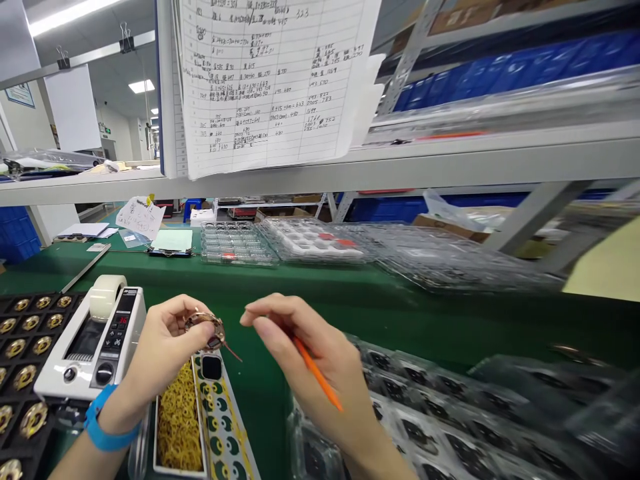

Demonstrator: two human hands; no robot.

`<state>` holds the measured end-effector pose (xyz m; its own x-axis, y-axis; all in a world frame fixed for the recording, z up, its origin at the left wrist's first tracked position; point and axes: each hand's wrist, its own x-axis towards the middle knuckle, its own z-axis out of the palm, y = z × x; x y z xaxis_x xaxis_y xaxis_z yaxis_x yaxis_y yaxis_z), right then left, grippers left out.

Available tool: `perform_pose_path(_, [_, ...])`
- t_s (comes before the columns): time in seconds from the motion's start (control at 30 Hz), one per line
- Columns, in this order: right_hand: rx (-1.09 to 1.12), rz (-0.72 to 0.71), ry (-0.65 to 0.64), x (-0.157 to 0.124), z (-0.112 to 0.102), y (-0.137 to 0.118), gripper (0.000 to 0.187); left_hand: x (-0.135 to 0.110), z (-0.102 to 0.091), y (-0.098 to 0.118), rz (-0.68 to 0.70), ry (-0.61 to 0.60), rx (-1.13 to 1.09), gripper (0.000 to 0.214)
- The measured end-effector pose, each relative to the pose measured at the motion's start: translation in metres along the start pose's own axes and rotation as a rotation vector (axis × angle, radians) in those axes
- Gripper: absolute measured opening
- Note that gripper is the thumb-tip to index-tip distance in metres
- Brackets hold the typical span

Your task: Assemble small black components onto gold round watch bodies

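My left hand (163, 347) is closed around a small round copper coil part (206, 328) with thin wire leads trailing to the right. A blue band sits on that wrist. My right hand (310, 353) is beside it, fingers pinched near the coil, with an orange stick (317, 373) lying across the palm. Both hands hover over the green table (310, 293), just above a white box of yellow rings (179, 420) and a strip of round green stickers (225, 427).
A white tape dispenser (95, 340) stands at the left, next to a black tray of gold coil parts (23, 347). Clear plastic trays (320, 243) lie at the back and lower right (450, 413). A shelf with a handwritten sheet (275, 80) hangs overhead.
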<state>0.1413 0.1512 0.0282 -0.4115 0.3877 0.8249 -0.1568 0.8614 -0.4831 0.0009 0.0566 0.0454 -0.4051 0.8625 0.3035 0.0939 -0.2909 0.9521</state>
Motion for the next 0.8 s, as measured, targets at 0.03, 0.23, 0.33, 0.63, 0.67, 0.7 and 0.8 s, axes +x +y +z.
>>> perform_pose_path(0.03, [0.018,0.046,-0.093,0.002,-0.002,0.0,0.012,0.0,-0.001,0.001,-0.019,-0.022,-0.023,0.006])
perform_pose_path(0.23, [0.137,0.112,-0.396,0.003,-0.002,-0.001,0.019,-0.002,0.001,0.003,-0.112,-0.079,-0.078,0.017])
perform_pose_path(0.33, [0.146,0.117,-0.43,0.001,0.002,-0.001,0.022,-0.002,0.003,0.002,-0.096,-0.082,-0.071,0.017])
perform_pose_path(0.63, [0.224,0.216,-0.423,0.005,0.006,0.003,0.034,0.001,-0.006,0.001,-0.123,-0.121,-0.129,0.014])
perform_pose_path(0.67, [0.231,0.216,-0.423,0.005,0.006,0.003,0.032,0.002,-0.007,0.002,-0.117,-0.123,-0.131,0.015])
perform_pose_path(0.7, [0.235,0.213,-0.42,0.005,0.005,0.003,0.033,0.002,-0.007,0.002,-0.109,-0.124,-0.126,0.017])
perform_pose_path(0.8, [0.229,0.222,-0.375,0.004,0.008,0.004,0.04,0.002,-0.004,0.0,-0.048,-0.098,-0.072,0.019])
